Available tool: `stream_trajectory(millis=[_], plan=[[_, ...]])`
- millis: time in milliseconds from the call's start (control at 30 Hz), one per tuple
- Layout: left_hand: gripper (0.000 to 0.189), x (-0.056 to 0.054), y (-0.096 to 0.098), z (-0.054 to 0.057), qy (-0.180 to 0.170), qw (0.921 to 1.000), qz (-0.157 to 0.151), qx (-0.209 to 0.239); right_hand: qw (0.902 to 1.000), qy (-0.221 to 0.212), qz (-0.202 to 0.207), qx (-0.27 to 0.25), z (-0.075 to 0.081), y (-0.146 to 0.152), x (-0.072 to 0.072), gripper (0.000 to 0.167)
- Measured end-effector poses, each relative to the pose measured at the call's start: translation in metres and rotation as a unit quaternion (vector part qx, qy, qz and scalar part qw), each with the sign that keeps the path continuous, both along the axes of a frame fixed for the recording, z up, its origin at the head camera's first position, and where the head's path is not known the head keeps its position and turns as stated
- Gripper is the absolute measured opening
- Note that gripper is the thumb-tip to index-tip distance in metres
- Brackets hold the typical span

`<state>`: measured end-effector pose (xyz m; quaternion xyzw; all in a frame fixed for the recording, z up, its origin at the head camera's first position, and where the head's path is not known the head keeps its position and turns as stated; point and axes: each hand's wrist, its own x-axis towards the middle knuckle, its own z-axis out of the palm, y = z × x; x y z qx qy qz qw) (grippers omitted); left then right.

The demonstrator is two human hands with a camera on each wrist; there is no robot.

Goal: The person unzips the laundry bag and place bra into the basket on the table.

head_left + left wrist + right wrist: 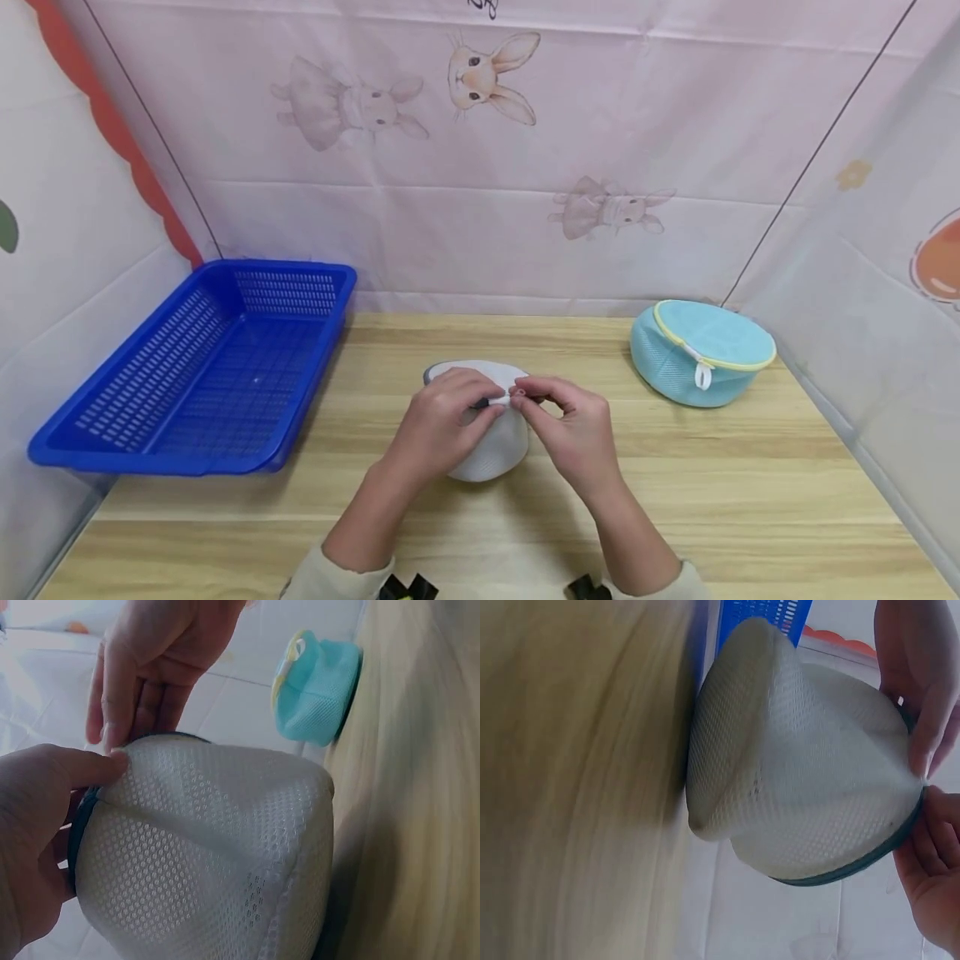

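Observation:
A white mesh laundry bag (491,457) with a dark green zipper edge (855,868) stands on the table before me. Its mesh side (187,847) fills much of the left wrist view. My left hand (442,421) pinches the rim between thumb and fingers. Close beside it, my right hand (577,425) pinches at the same spot, its fingertips almost meeting the left ones. A small white piece (501,401) shows between the fingertips, probably the zipper pull; fingers partly hide it. The right wrist view shows the bag's side creased inward.
On the left lies a blue plastic basket (296,392) with slotted walls. A light blue mesh bag (690,379) with a yellow zipper edge and white pull sits at the back right. Fabric walls with rabbit prints (487,79) enclose the wooden table (750,500).

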<state>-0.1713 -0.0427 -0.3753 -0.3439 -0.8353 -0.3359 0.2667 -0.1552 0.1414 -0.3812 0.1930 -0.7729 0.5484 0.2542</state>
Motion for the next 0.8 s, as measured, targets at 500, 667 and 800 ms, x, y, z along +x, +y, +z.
stream_trajectory(millis=[500,667,800], plan=[[0.012,-0.002,-0.002,0.002,0.001,0.9993,0.023,0.031,0.9879,0.106,-0.108,0.036,-0.003,0.006,-0.007,0.011],[0.013,-0.006,-0.014,0.006,0.000,0.9985,0.042,0.036,0.9880,0.110,-0.106,0.021,0.000,0.010,-0.007,0.014],[0.014,-0.008,-0.019,0.006,-0.010,0.9969,0.075,0.019,0.9871,0.123,-0.100,0.020,0.002,0.010,-0.005,0.016]])
